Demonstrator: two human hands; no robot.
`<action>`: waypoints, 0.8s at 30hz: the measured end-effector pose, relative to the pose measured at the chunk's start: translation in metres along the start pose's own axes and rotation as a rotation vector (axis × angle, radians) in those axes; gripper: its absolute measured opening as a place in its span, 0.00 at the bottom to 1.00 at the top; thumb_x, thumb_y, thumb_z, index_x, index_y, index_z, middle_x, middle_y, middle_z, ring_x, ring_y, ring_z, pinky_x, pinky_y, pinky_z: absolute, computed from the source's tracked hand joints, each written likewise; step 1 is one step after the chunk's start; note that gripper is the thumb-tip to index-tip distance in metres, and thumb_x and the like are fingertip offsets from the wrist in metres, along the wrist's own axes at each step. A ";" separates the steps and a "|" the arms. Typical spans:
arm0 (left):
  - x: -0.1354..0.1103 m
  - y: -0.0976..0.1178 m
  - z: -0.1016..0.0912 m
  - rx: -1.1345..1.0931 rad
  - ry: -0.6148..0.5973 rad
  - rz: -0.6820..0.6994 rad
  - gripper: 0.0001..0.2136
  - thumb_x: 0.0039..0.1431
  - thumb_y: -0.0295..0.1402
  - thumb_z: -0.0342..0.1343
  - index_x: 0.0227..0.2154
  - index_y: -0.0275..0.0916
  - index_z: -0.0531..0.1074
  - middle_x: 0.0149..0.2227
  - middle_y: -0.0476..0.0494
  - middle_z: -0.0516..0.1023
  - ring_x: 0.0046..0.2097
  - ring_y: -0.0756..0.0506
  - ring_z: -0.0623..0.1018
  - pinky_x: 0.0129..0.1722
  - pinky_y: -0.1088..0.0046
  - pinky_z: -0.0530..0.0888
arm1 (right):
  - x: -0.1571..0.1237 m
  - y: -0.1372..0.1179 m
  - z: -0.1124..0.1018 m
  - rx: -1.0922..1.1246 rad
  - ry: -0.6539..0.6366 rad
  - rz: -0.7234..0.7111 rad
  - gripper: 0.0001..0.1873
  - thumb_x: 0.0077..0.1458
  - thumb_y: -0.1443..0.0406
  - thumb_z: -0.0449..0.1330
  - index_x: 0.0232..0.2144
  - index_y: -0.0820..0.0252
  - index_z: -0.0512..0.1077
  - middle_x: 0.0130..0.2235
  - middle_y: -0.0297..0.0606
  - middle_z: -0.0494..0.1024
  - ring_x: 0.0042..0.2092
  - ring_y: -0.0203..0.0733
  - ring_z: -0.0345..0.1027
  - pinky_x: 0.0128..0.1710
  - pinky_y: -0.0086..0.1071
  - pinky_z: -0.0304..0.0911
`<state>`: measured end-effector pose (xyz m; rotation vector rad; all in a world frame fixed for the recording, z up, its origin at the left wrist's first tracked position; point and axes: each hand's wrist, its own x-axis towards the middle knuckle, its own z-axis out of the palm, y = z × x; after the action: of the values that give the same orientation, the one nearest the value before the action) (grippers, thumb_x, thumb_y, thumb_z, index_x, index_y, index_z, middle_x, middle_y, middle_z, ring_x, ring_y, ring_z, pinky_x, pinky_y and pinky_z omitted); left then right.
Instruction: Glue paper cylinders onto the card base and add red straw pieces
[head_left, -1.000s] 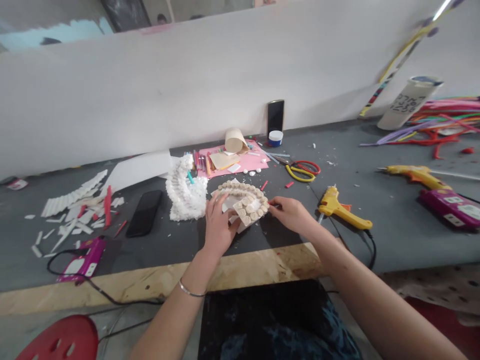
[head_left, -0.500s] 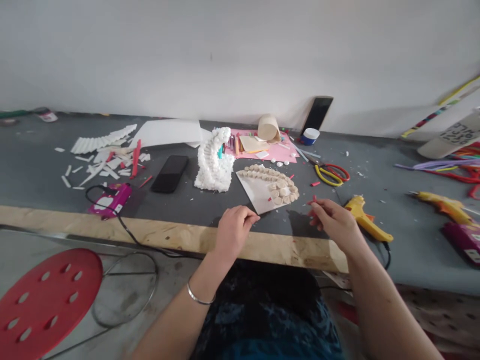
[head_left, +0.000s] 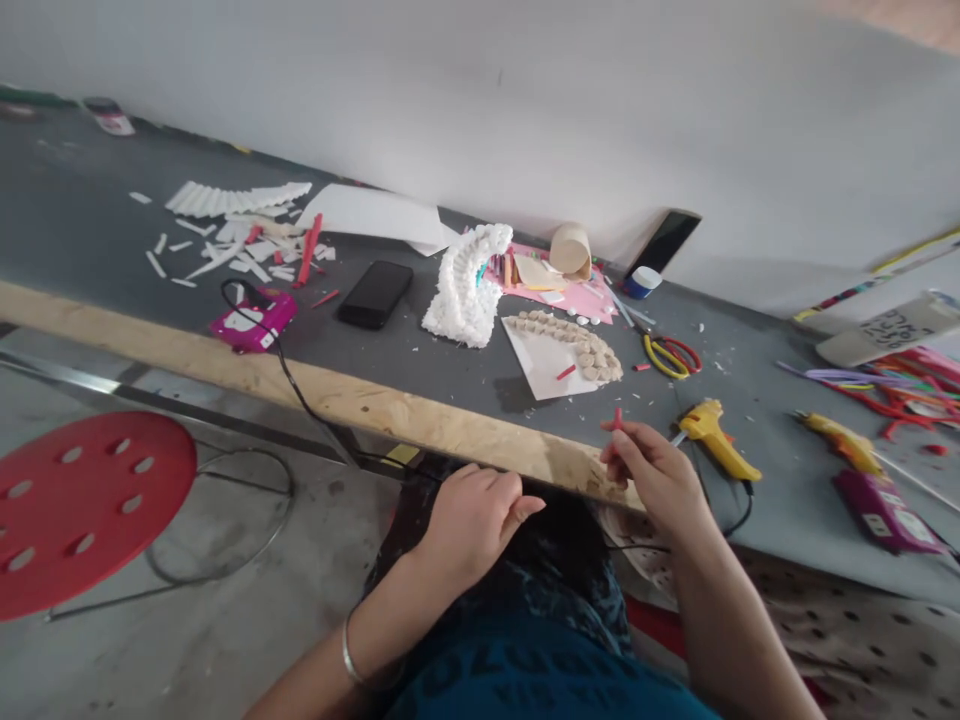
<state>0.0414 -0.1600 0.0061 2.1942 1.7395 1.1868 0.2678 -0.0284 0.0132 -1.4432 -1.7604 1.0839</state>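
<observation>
My right hand (head_left: 654,468) pinches a small red strip (head_left: 617,419) upright between thumb and fingertips, over the table's wooden front edge. My left hand (head_left: 474,515) is just off that edge, above my lap, with its fingers curled in and the thumb sticking out; nothing shows in it. Beyond the hands lies a white card (head_left: 536,362) bearing a curved band of beige rolled discs (head_left: 570,340), with a short red piece (head_left: 565,372) on it. Left of the card stands a curved white figure (head_left: 466,285) with a rough, fluffy surface.
A yellow glue gun (head_left: 716,438) lies right of my right hand, near scissors (head_left: 671,355). A black phone (head_left: 376,294), white and red scraps (head_left: 255,235) and a purple box with a cable (head_left: 255,322) are to the left. A red stool (head_left: 97,510) stands below.
My left hand has let go of the card's corner and drawn back off the table edge. The right hand still holds the red strip. The view has tilted and shifted.
</observation>
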 end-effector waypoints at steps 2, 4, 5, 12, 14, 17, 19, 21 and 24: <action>-0.018 -0.005 -0.004 0.086 0.022 -0.010 0.23 0.71 0.43 0.40 0.19 0.41 0.58 0.18 0.50 0.65 0.22 0.48 0.65 0.27 0.69 0.61 | -0.009 -0.009 0.009 0.028 -0.060 0.016 0.23 0.59 0.47 0.56 0.44 0.58 0.73 0.25 0.31 0.69 0.23 0.35 0.62 0.21 0.29 0.58; -0.036 -0.012 -0.010 0.180 0.023 -0.111 0.22 0.71 0.40 0.41 0.19 0.41 0.60 0.19 0.49 0.67 0.24 0.47 0.68 0.28 0.68 0.62 | -0.014 -0.015 0.015 0.045 -0.109 0.016 0.22 0.59 0.49 0.55 0.45 0.59 0.73 0.23 0.29 0.66 0.22 0.34 0.59 0.21 0.28 0.56; -0.044 -0.015 -0.014 0.222 0.028 -0.182 0.20 0.71 0.38 0.42 0.21 0.41 0.63 0.23 0.46 0.70 0.27 0.45 0.71 0.30 0.68 0.64 | -0.015 -0.017 0.017 0.037 -0.136 0.010 0.22 0.59 0.49 0.55 0.46 0.59 0.73 0.23 0.28 0.65 0.22 0.34 0.58 0.21 0.28 0.56; -0.041 -0.012 -0.037 0.241 0.090 -0.150 0.14 0.68 0.35 0.50 0.26 0.41 0.71 0.21 0.51 0.73 0.26 0.48 0.72 0.44 0.64 0.67 | -0.021 -0.030 0.014 -0.294 -0.308 -0.128 0.18 0.59 0.56 0.55 0.44 0.58 0.77 0.30 0.35 0.77 0.30 0.39 0.69 0.32 0.31 0.63; -0.019 -0.013 -0.035 0.251 0.069 -0.093 0.18 0.68 0.37 0.50 0.20 0.41 0.68 0.18 0.51 0.69 0.25 0.48 0.70 0.45 0.62 0.67 | -0.021 -0.032 0.008 -0.316 -0.282 -0.152 0.17 0.59 0.56 0.55 0.42 0.58 0.77 0.30 0.36 0.79 0.32 0.40 0.70 0.35 0.32 0.64; 0.023 -0.026 -0.019 0.254 -0.005 -0.093 0.11 0.66 0.35 0.51 0.31 0.41 0.75 0.33 0.44 0.80 0.39 0.42 0.77 0.47 0.60 0.68 | -0.010 -0.024 -0.004 -0.248 -0.160 -0.111 0.16 0.59 0.55 0.54 0.39 0.58 0.77 0.31 0.37 0.79 0.31 0.40 0.70 0.34 0.32 0.65; 0.052 -0.040 -0.003 0.254 -0.087 -0.125 0.09 0.65 0.34 0.52 0.40 0.41 0.77 0.45 0.39 0.80 0.49 0.38 0.76 0.50 0.59 0.70 | 0.007 -0.011 -0.012 -0.130 -0.048 -0.046 0.17 0.60 0.54 0.54 0.39 0.58 0.75 0.33 0.38 0.79 0.29 0.38 0.69 0.32 0.32 0.65; 0.078 -0.052 0.013 0.319 -0.148 -0.143 0.12 0.63 0.33 0.53 0.45 0.38 0.77 0.53 0.34 0.77 0.55 0.34 0.73 0.53 0.55 0.70 | 0.031 0.003 -0.018 -0.003 0.077 -0.016 0.16 0.60 0.56 0.53 0.40 0.58 0.74 0.39 0.40 0.80 0.32 0.39 0.71 0.33 0.32 0.67; 0.105 -0.062 0.033 0.431 -0.224 -0.117 0.17 0.63 0.32 0.52 0.52 0.32 0.74 0.58 0.26 0.72 0.61 0.29 0.70 0.57 0.49 0.68 | 0.068 0.011 -0.019 0.004 0.150 0.025 0.13 0.60 0.58 0.53 0.40 0.58 0.73 0.40 0.40 0.80 0.37 0.40 0.73 0.33 0.31 0.66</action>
<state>0.0178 -0.0360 0.0043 2.2865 2.1404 0.5500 0.2742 0.0431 0.0101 -1.5074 -1.6380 0.9645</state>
